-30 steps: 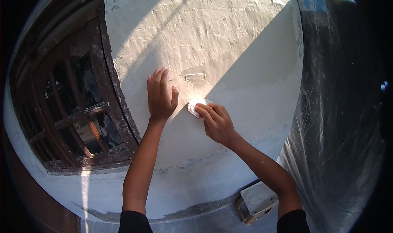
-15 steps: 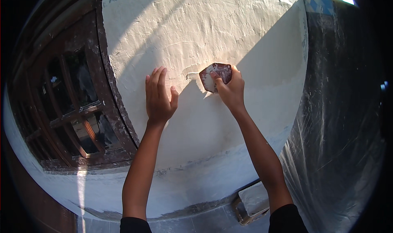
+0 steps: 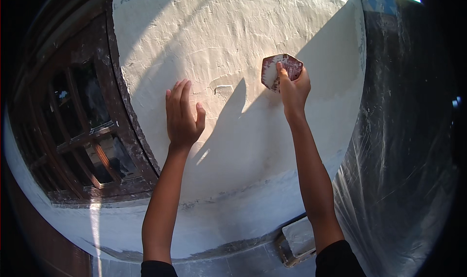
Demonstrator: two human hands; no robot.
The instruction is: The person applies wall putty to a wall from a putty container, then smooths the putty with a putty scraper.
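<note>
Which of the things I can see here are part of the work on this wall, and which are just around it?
In use:
right hand, holding a small flat scraper against the white plastered wall
left hand, flat on that wall

Just around:
dark wooden window
clear plastic sheeting
flat tray-like board below

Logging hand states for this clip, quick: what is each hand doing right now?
Left hand: open, flat against the white wall, holding nothing.
Right hand: closed on a reddish scraper smeared with white, pressed to the wall.
</note>
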